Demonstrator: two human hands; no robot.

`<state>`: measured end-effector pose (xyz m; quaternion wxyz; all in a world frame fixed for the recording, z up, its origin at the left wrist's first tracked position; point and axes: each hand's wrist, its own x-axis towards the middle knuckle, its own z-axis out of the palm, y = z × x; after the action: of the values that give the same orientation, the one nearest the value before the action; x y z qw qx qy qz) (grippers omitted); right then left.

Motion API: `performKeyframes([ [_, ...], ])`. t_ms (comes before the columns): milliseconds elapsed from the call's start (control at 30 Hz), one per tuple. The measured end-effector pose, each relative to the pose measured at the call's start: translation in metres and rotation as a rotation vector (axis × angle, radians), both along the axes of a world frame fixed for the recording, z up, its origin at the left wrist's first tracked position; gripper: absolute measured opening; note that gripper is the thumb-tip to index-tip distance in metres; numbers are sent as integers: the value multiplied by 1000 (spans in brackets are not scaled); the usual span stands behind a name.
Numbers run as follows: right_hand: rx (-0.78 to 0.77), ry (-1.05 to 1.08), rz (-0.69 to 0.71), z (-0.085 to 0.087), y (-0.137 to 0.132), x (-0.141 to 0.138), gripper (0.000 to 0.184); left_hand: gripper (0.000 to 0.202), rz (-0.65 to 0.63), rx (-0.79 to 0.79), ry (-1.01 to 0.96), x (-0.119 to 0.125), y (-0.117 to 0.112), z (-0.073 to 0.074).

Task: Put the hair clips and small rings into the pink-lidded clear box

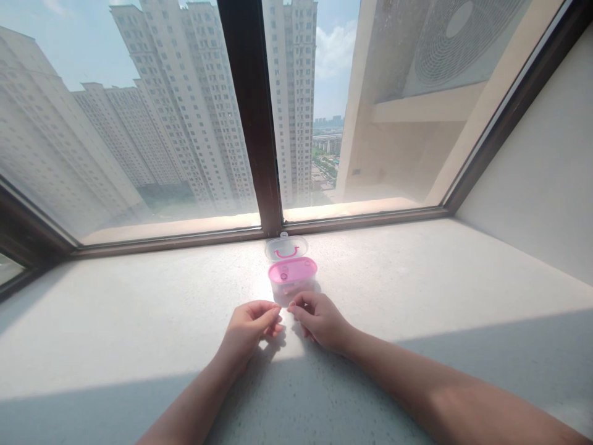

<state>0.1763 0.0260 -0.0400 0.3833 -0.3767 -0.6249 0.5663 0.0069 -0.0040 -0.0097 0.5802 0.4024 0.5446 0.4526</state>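
Observation:
My left hand (pixel 256 321) and my right hand (pixel 319 320) face each other just above the pale sill, thumb and forefinger of each pinched together. A narrow gap separates the two pinches. Whatever they hold, if anything, is too small to make out. Just beyond them stands a small clear plastic box (pixel 293 288) with a pink tray (pixel 301 270) in its top. A few small round items, too small to name, lie on the tray. The clear lid (pixel 273 248), with a pink handle (pixel 287 253), lies behind the box, against the window side.
The speckled white windowsill (pixel 162 321) spreads under both arms, partly in sun and partly in shadow. A dark window frame (pixel 250 123) closes off the far side, with tall buildings outside. A white wall (pixel 532 154) rises on the right.

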Motion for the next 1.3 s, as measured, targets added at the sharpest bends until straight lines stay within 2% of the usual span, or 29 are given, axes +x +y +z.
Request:
performKeyframes([
  [633, 4, -13, -16, 6, -2, 0, 23, 29, -21, 59, 49, -5, 3, -11],
  [1300, -2, 17, -14, 3, 0, 0, 22, 27, -12, 74, 64, -6, 3, -13],
])
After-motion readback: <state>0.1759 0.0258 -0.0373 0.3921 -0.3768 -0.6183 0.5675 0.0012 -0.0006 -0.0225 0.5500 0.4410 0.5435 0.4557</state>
